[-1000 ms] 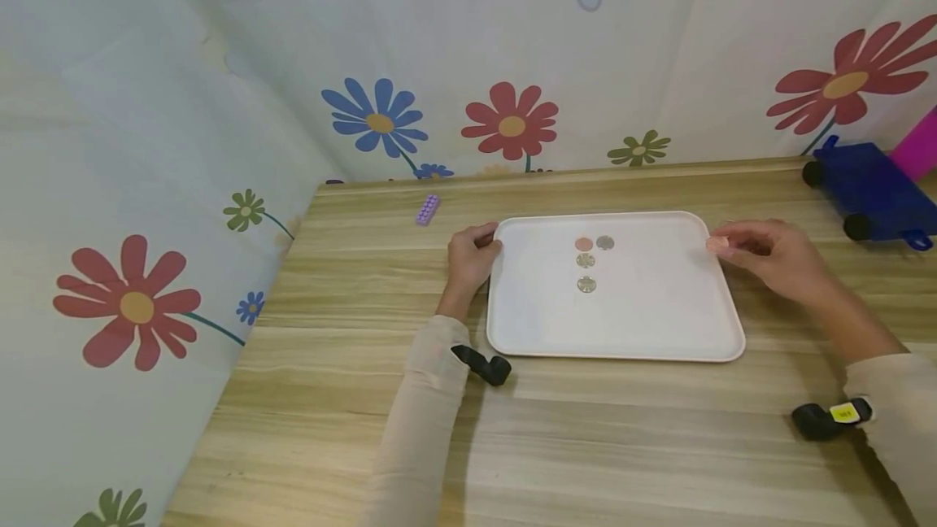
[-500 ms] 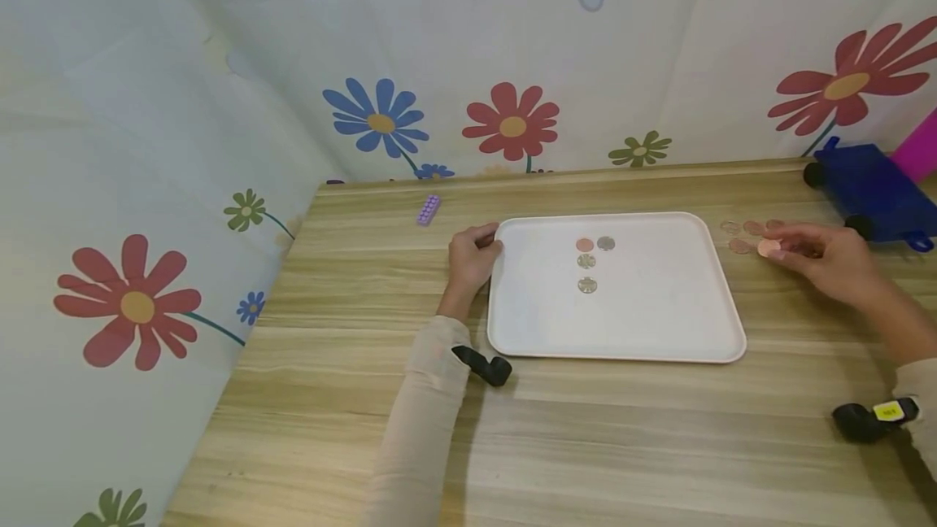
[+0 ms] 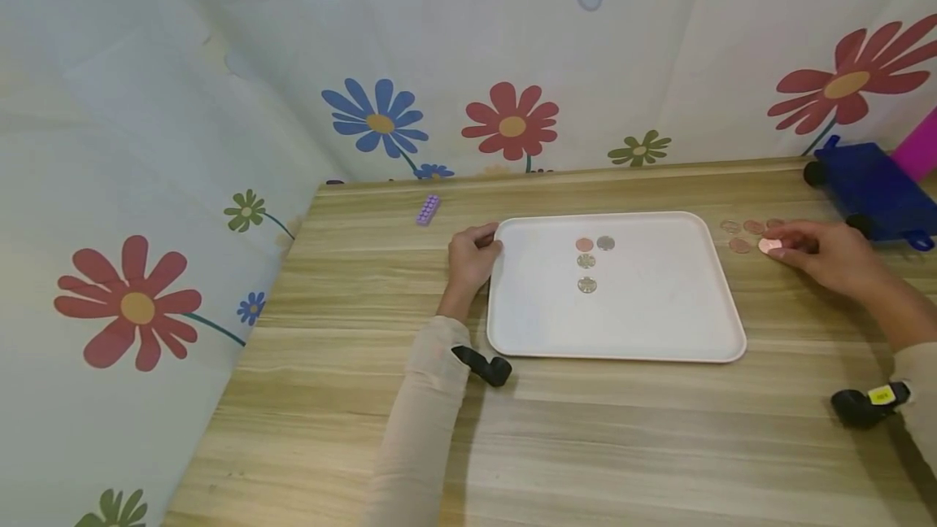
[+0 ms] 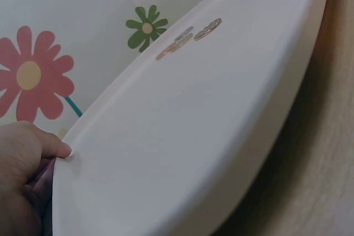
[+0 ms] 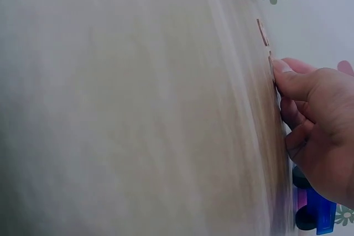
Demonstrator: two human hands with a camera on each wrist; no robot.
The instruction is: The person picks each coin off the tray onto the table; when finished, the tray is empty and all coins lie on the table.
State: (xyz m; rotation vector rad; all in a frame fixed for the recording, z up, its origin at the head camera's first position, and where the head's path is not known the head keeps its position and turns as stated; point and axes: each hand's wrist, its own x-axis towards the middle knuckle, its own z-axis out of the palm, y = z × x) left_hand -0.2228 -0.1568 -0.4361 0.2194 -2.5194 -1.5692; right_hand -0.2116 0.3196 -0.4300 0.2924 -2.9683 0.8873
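My left hand (image 3: 472, 263) grips the left rim of a white tray (image 3: 659, 307), its thumb over the edge, as the left wrist view also shows. On the tray lie one copper-coloured coin (image 3: 584, 244) and several silver-coloured ones, among them a coin (image 3: 587, 285) nearest me. Right of the tray, my right hand (image 3: 834, 259) pinches a copper-coloured coin (image 3: 770, 245) between thumb and finger, close to the tabletop. Beside it lie more loose coins, including a copper-coloured one (image 3: 739, 245) and a silvery one (image 3: 730, 227). Another is partly hidden behind my right fingers.
A dark blue toy wagon (image 3: 874, 189) with black wheels stands behind my right hand, near a pink object (image 3: 918, 149) at the view's edge. A purple toy brick (image 3: 428, 210) lies at the back left. A flower-printed curtain (image 3: 571, 47) hangs behind the wooden table (image 3: 586, 437).
My right hand has moved right from the tray's right edge to the loose coins with a copper-coloured coin in its fingers. The left hand, tray and coins on it have stayed put.
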